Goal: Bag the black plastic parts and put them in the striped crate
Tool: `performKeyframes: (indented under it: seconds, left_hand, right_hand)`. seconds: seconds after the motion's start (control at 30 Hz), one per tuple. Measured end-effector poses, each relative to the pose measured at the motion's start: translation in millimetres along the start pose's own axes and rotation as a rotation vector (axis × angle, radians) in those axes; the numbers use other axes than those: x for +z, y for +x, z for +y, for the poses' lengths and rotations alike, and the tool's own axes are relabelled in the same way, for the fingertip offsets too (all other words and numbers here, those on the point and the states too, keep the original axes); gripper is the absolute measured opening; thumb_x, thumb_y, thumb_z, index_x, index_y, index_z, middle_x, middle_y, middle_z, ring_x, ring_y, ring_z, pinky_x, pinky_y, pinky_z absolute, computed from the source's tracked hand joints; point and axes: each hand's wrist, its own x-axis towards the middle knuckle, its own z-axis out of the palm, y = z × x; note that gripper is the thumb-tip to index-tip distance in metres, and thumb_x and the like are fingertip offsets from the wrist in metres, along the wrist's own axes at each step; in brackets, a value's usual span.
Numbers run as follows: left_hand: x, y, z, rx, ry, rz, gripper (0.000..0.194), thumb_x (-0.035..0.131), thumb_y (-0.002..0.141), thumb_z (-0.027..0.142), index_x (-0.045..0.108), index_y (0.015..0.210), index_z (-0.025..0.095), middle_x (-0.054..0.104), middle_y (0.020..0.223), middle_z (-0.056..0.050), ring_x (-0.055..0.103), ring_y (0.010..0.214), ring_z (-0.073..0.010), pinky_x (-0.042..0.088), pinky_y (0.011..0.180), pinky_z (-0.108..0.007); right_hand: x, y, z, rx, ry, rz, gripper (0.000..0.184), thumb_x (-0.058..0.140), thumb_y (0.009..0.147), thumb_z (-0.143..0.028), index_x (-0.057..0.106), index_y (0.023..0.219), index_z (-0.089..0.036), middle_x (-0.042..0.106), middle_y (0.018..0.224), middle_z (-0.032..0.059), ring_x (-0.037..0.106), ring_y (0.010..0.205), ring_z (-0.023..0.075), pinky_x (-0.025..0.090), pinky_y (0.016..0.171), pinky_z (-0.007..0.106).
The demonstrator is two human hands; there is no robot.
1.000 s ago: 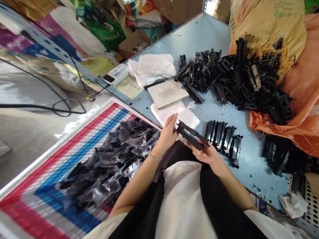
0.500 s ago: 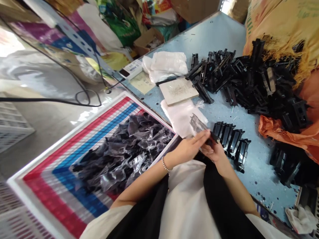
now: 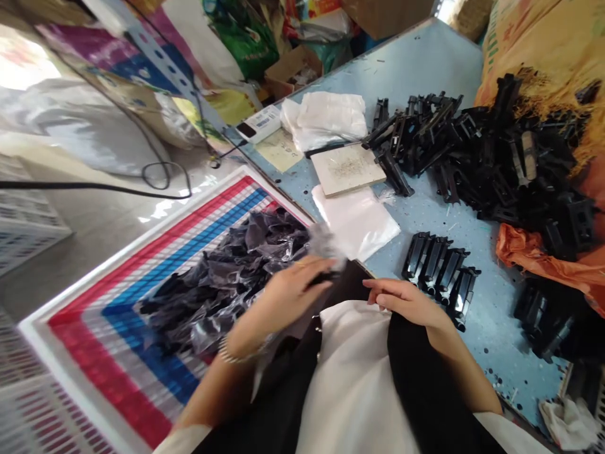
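Note:
My left hand [image 3: 288,291] is closed on a black plastic part in a clear bag [image 3: 325,251], blurred by motion, at the table's near edge beside the striped woven sack [image 3: 142,265]. That sack holds several bagged black parts [image 3: 231,277]. My right hand [image 3: 401,301] rests over my lap with its fingers stretched out and nothing in them. Just beyond it a short row of black parts [image 3: 442,271] lies on the blue table [image 3: 416,57]. A stack of clear bags [image 3: 357,221] lies between the two hands and a grey block [image 3: 347,169].
A large heap of loose black parts [image 3: 491,151] spills from a yellow sack [image 3: 539,50] and orange sack [image 3: 558,265] at right. More white bags [image 3: 331,116], a paper slip and a small white device [image 3: 259,123] sit at the table's far left. Cables cross the floor at left.
The bare black part held in both hands went into a clear bag. My left hand has swung it left toward the striped sack, and my right hand has let go.

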Motion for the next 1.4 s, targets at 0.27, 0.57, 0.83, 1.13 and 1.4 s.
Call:
performKeyframes:
  seconds: [0.27,0.57,0.83,1.13,1.4]
  left_hand:
    - [5.1,-26.1,-134.1,-0.475,0.353,-0.027,0.029,0.056,0.080,0.029,0.070,0.105,0.025,0.071,0.113,-0.013,0.070,0.089,-0.0341,0.057,0.076,-0.048]
    - [107.7,112.5,-13.3,0.072,0.103,0.075,0.007,0.065,0.087,0.024,0.063,0.085,0.018,0.063,0.098,-0.014,0.061,0.099,-0.0298,0.051,0.092,-0.048]
    - [97.9,131.2,-48.4,-0.113,-0.327,0.041,0.015,0.064,0.081,0.028,0.064,0.069,0.020,0.063,0.083,-0.004,0.060,0.075,-0.0179,0.052,0.072,-0.032]
    - [89.6,129.7,-40.7,-0.278,-0.359,0.103,0.011,0.057,0.078,0.016,0.066,0.083,0.019,0.068,0.076,-0.003,0.063,0.071,-0.0182,0.052,0.072,-0.032]
    - [84.9,119.0,-36.8,-0.241,-0.369,-0.009,0.022,0.058,0.082,0.020,0.069,0.101,0.017,0.075,0.094,-0.006,0.070,0.083,-0.0190,0.057,0.080,-0.033]
  right_hand:
    - [-86.6,-13.9,1.0,-0.033,-0.807,0.510,0.039,0.047,0.092,-0.012,0.071,0.120,-0.025,0.067,0.118,0.0104,0.055,0.112,0.0280,0.039,0.102,0.045]
    - [-136.8,31.0,-11.5,-0.166,-0.820,0.296,0.037,0.057,0.081,0.002,0.074,0.095,-0.027,0.064,0.138,0.0024,0.045,0.133,0.0256,0.019,0.118,0.048]
    - [-130.0,-0.1,-24.3,-0.122,-0.549,0.677,0.021,0.066,0.087,-0.025,0.068,0.108,-0.026,0.071,0.111,0.0057,0.060,0.110,0.0240,0.042,0.103,0.041]
    - [-14.3,3.4,29.3,0.254,0.787,0.260,0.031,0.076,0.079,-0.039,0.066,0.096,-0.014,0.074,0.080,0.0087,0.072,0.069,0.0205,0.057,0.049,0.025]
    - [-12.4,1.8,37.3,0.236,1.145,0.233,0.029,0.052,0.096,-0.030,0.066,0.110,-0.010,0.073,0.087,0.0088,0.069,0.066,0.0126,0.058,0.050,0.017]
